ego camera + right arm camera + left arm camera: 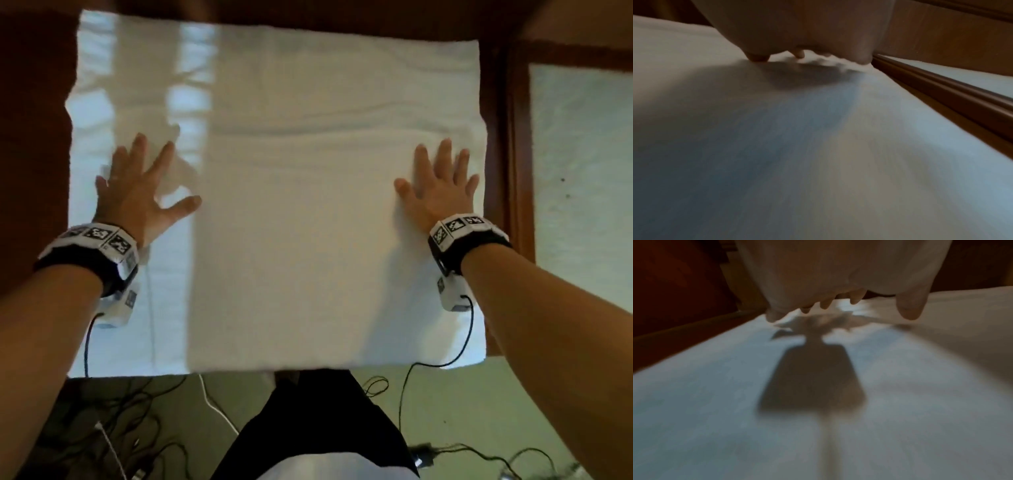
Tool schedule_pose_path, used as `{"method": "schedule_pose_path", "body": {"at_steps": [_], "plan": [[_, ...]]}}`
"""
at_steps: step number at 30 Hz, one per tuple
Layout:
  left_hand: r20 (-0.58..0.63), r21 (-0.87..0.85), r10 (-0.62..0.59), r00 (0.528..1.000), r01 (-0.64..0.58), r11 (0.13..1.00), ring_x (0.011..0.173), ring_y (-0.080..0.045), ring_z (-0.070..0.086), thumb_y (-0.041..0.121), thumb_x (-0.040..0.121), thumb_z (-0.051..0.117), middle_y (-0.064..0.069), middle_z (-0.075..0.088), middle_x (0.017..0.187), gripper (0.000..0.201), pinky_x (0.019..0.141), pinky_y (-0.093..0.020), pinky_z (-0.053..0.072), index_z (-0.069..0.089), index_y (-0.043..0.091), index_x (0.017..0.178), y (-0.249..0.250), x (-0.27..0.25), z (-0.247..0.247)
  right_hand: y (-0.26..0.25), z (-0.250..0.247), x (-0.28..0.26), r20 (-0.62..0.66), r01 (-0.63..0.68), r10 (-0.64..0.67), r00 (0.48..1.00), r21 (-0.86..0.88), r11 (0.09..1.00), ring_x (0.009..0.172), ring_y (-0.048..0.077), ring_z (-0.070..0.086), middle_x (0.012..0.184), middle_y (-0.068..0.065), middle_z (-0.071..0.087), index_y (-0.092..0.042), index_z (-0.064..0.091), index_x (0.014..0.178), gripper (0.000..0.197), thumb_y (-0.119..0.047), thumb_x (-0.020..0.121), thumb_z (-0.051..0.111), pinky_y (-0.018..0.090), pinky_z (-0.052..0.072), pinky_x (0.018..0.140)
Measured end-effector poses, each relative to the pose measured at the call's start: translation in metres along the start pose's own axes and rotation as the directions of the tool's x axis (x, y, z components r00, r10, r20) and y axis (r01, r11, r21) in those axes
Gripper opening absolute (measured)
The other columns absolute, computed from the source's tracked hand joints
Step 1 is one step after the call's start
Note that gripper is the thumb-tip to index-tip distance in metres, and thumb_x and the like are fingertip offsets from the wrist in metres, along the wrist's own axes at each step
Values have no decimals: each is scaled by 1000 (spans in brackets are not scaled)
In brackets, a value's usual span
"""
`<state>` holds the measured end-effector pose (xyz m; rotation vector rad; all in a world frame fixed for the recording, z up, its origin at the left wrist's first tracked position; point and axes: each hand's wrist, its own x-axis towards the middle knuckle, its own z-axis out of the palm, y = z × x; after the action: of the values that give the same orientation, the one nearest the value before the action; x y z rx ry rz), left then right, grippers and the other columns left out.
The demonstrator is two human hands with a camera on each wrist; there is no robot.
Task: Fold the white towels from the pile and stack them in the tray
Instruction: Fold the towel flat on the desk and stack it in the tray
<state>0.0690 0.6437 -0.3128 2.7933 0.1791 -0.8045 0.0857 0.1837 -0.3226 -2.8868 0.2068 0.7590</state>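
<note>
White towel [291,212]: one terry sheet is laid flat across the dark wooden table [30,144], its near edge reaching the table's front edge; shallow creases are seen across the middle.
Left hand [137,192]: laid palm-down on the towel's left part, fingers straight and spread, thumb out to the side; nothing is gripped.
Right hand [438,185]: laid palm-down near the towel's right edge, fingers straight and slightly fanned; nothing is gripped.
Wrist views: both are blurred; fingertips [825,304] are seen at the cloth, and a hand shadow is cast on it.
Wooden tray [520,144]: seen just right of the towel, white cloth [582,178] lying inside its raised rim.
Floor: dark cables [404,387] are strewn below the table edge.
</note>
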Motion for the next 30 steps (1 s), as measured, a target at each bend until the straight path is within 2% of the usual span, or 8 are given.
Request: {"method": "schedule_pose_path", "body": {"at_steps": [6, 8, 11, 14, 17, 23, 26, 30], "plan": [[145, 48, -131, 981, 125, 991, 151, -35, -23, 88, 76, 20, 10, -43, 157, 87, 113, -77, 4, -33, 62, 140, -15, -97, 61, 3, 55, -116, 118, -7, 7, 993, 4, 1000, 145, 34, -30, 157, -5, -37, -46, -18, 151, 72, -74, 93, 15, 67, -4, 116], [146, 81, -153, 977, 143, 986, 151, -37, -22, 89, 77, 23, 11, -45, 155, 87, 113, -77, 8, -35, 63, 136, -13, -86, 55, 6, 52, -106, 137, -11, 12, 990, -3, 1000, 145, 33, -31, 156, -9, -38, -49, -18, 150, 74, -77, 91, 16, 68, -5, 115], [111, 123, -155, 982, 142, 982, 151, -36, -22, 78, 85, 48, 12, -40, 158, 98, 111, -78, 9, -29, 61, 142, -13, -44, 41, 3, 36, -58, 76, 7, -7, 997, 5, 1000, 147, 33, -27, 159, -9, -32, -50, -13, 151, 74, -77, 91, 22, 67, -6, 115], [74, 46, -88, 993, 85, 995, 153, -33, -17, 88, 76, 38, 15, -27, 164, 92, 114, -75, 5, -14, 63, 147, -7, -14, 16, -8, 18, -21, 61, 12, -13, 998, 23, 1000, 148, 33, -25, 161, -6, -27, -47, -8, 153, 74, -73, 93, 26, 65, -7, 116], [35, 2, -18, 999, 18, 1000, 155, -30, -9, 87, 75, 37, 13, -20, 166, 89, 118, -69, 4, -11, 64, 148, -6, -33, 16, -13, 19, -35, 40, 25, -26, 999, 17, 1000, 148, 32, -25, 162, -1, -25, -43, -4, 155, 73, -69, 95, 28, 63, -6, 118], [188, 114, -128, 974, 108, 988, 150, -37, -25, 92, 75, 19, 10, -48, 153, 88, 115, -74, 6, -30, 62, 142, -16, -115, 69, 11, 62, -126, 135, 17, -18, 991, 4, 1000, 145, 33, -31, 156, -10, -38, -53, -19, 148, 76, -79, 89, 22, 67, -4, 116], [164, 131, -147, 976, 126, 983, 150, -36, -25, 95, 72, 20, 12, -48, 153, 90, 114, -75, 7, -33, 63, 139, -12, -84, 57, 9, 51, -91, 106, 24, -23, 994, -11, 1000, 146, 35, -29, 159, -8, -33, -52, -14, 150, 78, -78, 89, 27, 68, -4, 115], [129, 118, -94, 987, 78, 990, 152, -34, -22, 96, 69, 26, 12, -36, 160, 95, 113, -76, 5, -21, 63, 145, -7, -32, 28, -3, 30, -37, 49, 45, -45, 998, 4, 999, 147, 36, -25, 161, -6, -27, -50, -8, 152, 78, -77, 89, 30, 68, -6, 115]]}}
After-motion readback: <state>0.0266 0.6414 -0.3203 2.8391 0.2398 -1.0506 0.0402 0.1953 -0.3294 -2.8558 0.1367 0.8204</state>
